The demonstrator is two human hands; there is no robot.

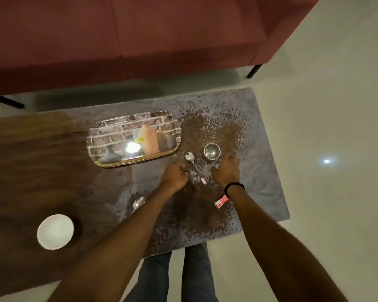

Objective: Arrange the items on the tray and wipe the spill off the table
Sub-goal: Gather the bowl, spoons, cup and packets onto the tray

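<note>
Left hand [175,175], centre of frame: grip curled, knuckles just left of a spoon [193,164]; whether it holds anything cannot be told. Right hand [226,171]: grip open and holding nothing, fingers straight, blurred tips reaching the steel cup [212,151] above it. A red sachet [222,201] lies beside the right wrist. The tray [109,136] sits left of centre on the bench [42,160]. A second spoon [138,203] and a white bowl [55,231] lie lower left. Brown speckles [196,125] surround the cup.
</note>
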